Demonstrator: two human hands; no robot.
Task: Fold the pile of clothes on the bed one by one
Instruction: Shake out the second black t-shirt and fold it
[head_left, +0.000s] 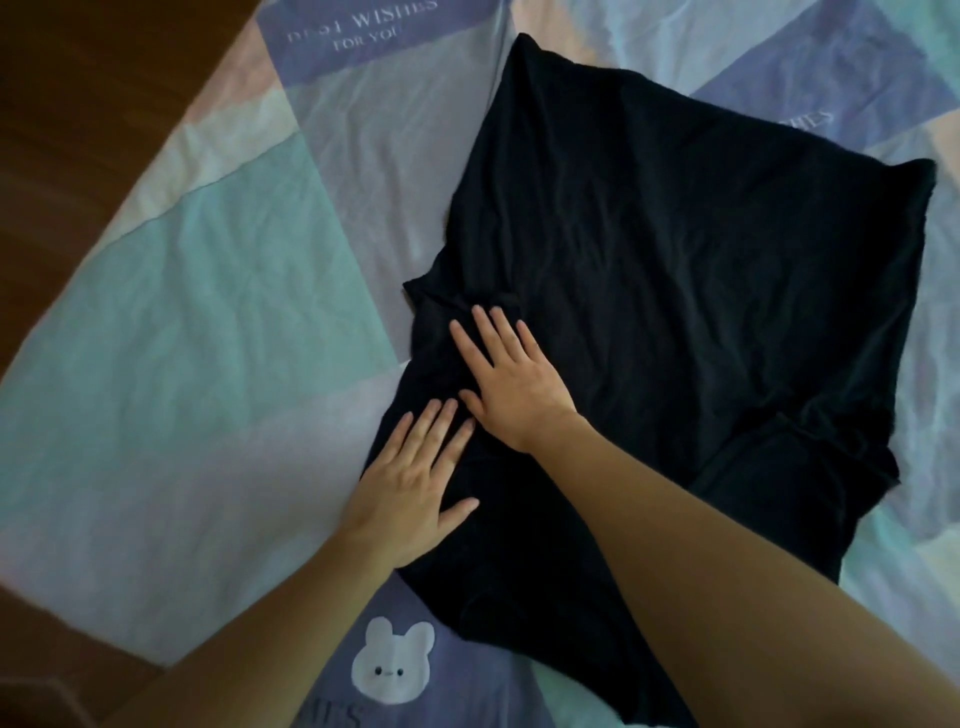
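A black garment (675, 249) lies spread flat on the bed, running from the far middle down to the near edge of the view. Its left side is folded in, with a sleeve flap at the near right. My left hand (410, 483) lies flat with straight fingers on the garment's near left edge. My right hand (509, 384) presses flat on the folded left part, just beyond the left hand, fingers spread. Neither hand holds any cloth.
The bed sheet (218, 312) has pastel teal, lilac and pink patches, a white rabbit print (392, 665) at the near edge and white lettering at the far end. Dark wooden floor (67, 130) shows along the left. No pile of other clothes is in view.
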